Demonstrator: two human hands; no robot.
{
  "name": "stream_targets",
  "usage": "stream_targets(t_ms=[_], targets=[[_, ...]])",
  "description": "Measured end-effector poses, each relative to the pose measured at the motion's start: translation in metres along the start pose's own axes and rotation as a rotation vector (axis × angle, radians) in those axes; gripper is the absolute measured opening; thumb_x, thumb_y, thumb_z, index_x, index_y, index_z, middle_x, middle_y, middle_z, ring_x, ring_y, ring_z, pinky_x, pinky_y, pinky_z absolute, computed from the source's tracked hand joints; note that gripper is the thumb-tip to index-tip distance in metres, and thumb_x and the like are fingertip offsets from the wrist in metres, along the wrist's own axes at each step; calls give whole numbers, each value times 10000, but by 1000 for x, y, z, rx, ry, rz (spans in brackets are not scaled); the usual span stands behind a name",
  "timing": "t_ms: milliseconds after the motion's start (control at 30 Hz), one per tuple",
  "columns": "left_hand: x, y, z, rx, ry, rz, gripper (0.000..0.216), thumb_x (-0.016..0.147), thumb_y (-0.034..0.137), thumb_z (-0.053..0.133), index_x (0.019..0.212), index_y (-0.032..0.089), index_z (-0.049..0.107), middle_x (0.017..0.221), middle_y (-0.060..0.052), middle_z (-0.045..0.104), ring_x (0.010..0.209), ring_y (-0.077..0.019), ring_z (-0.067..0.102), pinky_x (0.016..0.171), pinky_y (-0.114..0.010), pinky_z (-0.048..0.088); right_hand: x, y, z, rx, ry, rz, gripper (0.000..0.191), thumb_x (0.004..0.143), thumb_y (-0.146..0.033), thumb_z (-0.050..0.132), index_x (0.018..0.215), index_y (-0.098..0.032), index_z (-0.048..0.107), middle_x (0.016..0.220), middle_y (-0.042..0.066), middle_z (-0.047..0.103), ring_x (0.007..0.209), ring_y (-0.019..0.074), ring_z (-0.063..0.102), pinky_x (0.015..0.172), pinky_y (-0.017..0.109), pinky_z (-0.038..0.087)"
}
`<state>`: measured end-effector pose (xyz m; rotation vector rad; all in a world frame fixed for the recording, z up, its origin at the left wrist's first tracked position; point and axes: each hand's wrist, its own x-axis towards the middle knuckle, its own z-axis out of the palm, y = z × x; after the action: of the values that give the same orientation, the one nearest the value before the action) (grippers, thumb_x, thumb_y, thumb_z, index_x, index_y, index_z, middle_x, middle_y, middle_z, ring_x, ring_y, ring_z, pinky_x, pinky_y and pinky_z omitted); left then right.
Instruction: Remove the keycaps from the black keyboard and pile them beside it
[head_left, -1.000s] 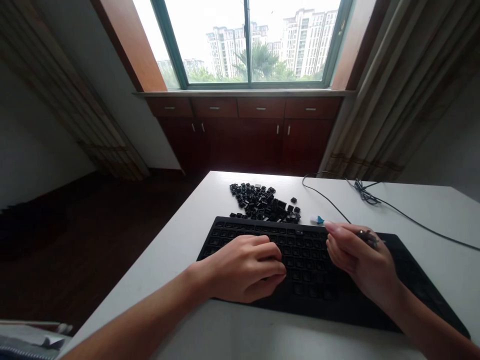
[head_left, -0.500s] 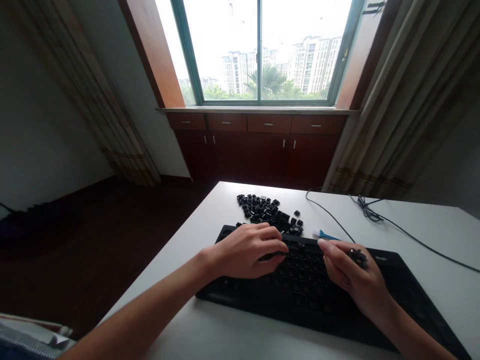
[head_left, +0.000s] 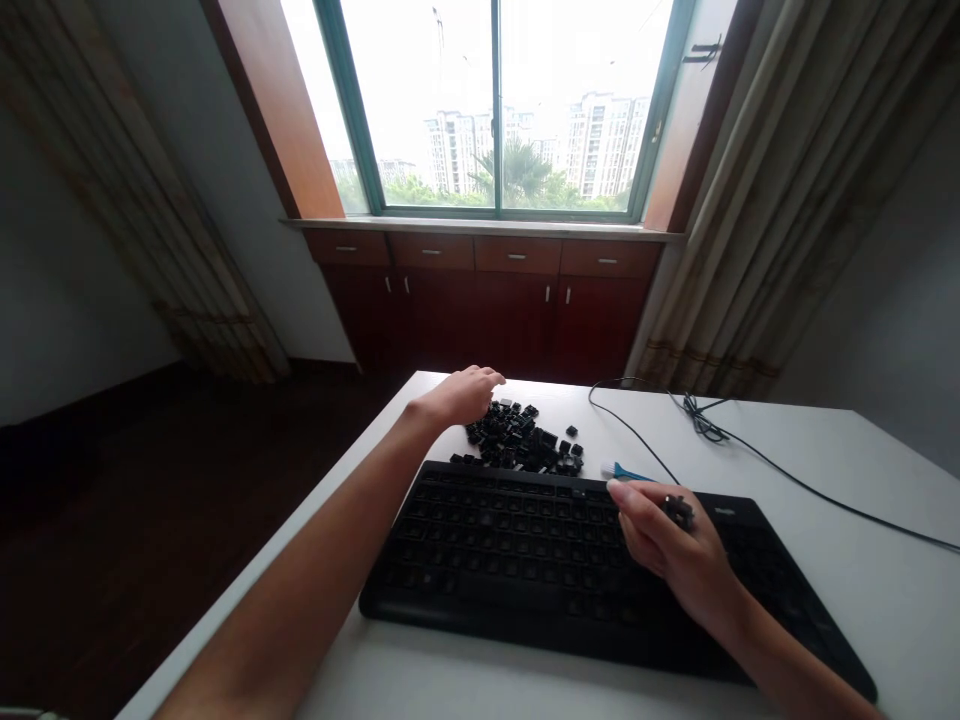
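My left hand (head_left: 463, 395) reaches out over the far left edge of a pile of loose black keycaps (head_left: 525, 447) on the white table (head_left: 862, 590). Its fingers are bunched together, tips pointing down at the pile; what they pinch, if anything, is hidden. My right hand (head_left: 671, 555) rests over the right middle of a black keyboard (head_left: 495, 555), closed around a small dark metal tool (head_left: 679, 512) that sticks up between thumb and fingers. The keyboard's key field looks dark and recessed.
A small blue and white object (head_left: 621, 470) lies just behind the keyboard, right of the keycap pile. A black cable (head_left: 757, 458) runs across the table's back right. Beyond the table are dark floor, wooden cabinets (head_left: 487, 300), a window and curtains.
My left hand has left the keyboard's left half and stretched forward to the keycap pile. My right hand has stayed over the keyboard with the tool. The view has tilted slightly.
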<state>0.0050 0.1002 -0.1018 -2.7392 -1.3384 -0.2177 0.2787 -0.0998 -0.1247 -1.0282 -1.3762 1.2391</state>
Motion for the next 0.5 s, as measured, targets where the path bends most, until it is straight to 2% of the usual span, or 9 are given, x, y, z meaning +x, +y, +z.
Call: stream_targets(t_ms=[167,333,500], targets=[[4,-8,26,-87,-5,56,420,949,165,455,1329,203,630,1338,-84,672,1205,-229,635,1033,-312,463,-1,-1,0,-2,5,0,575,938,-532,610,523,-206,382,452,-69,300,408,58,242,404,265,162],[5,-6,27,-144,36,118,322,986,259,482,1203,250,720,1202,-50,746,1102,-222,688,979,-305,481,1,-5,1,-9,-4,-6,577,936,-534,611,523,-206,378,452,-69,304,407,57,243,401,261,165],[8,-3,29,-168,94,110,269,975,315,531,1112,269,758,1112,-22,776,1024,-205,713,914,-273,485,0,-6,1,-10,-5,-8,577,937,-526,612,516,-205,382,448,-67,311,407,58,250,402,261,175]])
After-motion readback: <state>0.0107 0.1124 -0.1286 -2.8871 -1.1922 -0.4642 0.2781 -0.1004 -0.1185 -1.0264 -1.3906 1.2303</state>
